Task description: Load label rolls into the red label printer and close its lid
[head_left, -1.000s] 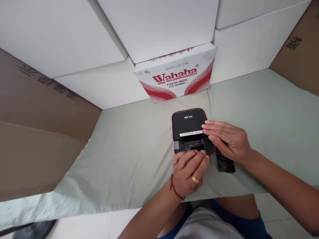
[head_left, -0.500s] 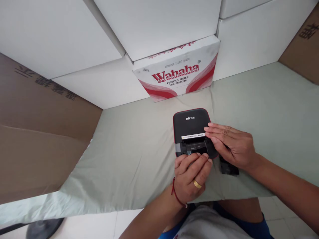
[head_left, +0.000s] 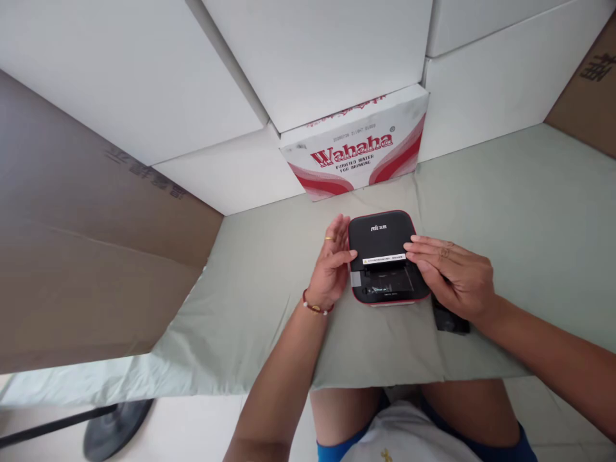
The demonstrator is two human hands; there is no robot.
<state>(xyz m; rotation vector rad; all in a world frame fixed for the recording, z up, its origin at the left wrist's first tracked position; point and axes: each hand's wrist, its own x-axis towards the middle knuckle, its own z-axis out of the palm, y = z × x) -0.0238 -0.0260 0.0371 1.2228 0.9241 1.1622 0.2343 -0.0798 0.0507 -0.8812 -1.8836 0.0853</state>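
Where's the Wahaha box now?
Head view: the Wahaha box stands at the cloth's far edge, against the white boxes, just beyond the black device.

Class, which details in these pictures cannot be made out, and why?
- Head view: wording on the white label, too small to read.
- Head view: part of the black object, hidden by the right hand.
- Head view: left end of the black pole, cut off by the edge.
- Head view: underside of the black device, facing down.
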